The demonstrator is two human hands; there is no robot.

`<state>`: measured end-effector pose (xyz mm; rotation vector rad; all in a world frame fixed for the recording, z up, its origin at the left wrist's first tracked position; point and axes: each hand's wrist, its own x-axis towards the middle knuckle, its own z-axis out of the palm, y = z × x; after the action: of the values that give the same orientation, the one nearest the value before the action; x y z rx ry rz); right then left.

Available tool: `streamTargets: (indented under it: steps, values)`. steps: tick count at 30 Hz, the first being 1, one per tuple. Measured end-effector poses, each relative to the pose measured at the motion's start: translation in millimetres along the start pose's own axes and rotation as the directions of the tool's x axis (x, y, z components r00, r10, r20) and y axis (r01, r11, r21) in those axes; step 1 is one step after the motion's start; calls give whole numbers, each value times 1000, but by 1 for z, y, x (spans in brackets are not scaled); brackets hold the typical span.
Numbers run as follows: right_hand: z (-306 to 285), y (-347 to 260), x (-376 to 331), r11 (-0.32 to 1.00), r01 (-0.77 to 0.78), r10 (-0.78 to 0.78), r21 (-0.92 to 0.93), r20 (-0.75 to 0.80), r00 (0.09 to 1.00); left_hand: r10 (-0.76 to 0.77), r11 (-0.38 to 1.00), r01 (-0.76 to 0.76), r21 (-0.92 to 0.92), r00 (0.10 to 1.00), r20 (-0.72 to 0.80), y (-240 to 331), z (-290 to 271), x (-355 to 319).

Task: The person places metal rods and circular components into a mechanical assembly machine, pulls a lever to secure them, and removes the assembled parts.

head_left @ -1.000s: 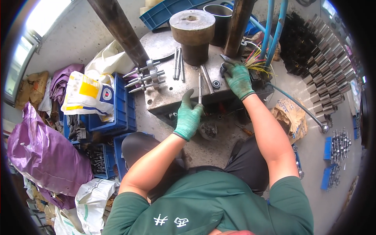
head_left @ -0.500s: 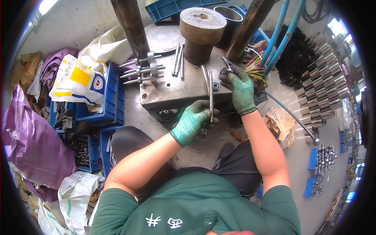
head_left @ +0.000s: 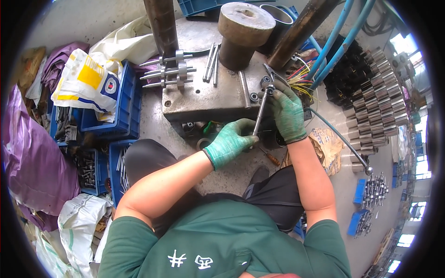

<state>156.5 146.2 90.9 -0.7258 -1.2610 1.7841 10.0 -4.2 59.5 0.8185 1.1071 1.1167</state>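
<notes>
L hand [head_left: 232,142] grips rod [head_left: 261,112], now tilted twd 1 o'clock, tip at ring [head_left: 270,90] R hand [head_left: 289,113] pinches; parts prob. aligned.

White characters [head_left: 176,258] across green shirt [head_left: 208,227]; lettering [head_left: 95,66], round emblem [head_left: 110,85] on white-yellow sack [head_left: 69,88].

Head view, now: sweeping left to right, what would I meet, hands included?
Large purple plastic sack, grey metal shafts with round collars, left green-gloved hand, slim silver metal rod, right green-gloved hand, crumpled brown paper, stacked shiny silver metal cylinders.
</notes>
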Motion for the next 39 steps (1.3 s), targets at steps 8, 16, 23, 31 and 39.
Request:
streamTargets:
  steps: [8,16,23,31,39]
  values:
    - [-7,2,-3,980,73,-60,-187,72,996,47,987,-48,156,999,7,1,-2,0]
    - [-6,7,-2,961,-266,266,77,13,964,55,975,-54,215,998,3,1,-4,1]
    - [5,1,-11,983,-182,182,27,18,983,190,918,-173,356,982,-12,-4,-5,2]
    - [13,-5,-21,973,-163,166,-163,2,986,182,942,-164,293,983,-34,-13,-4,6]
    - [12,-7,-29,952,-192,224,-237,117,968,297,875,-236,422,951,-83,-19,-8,10]
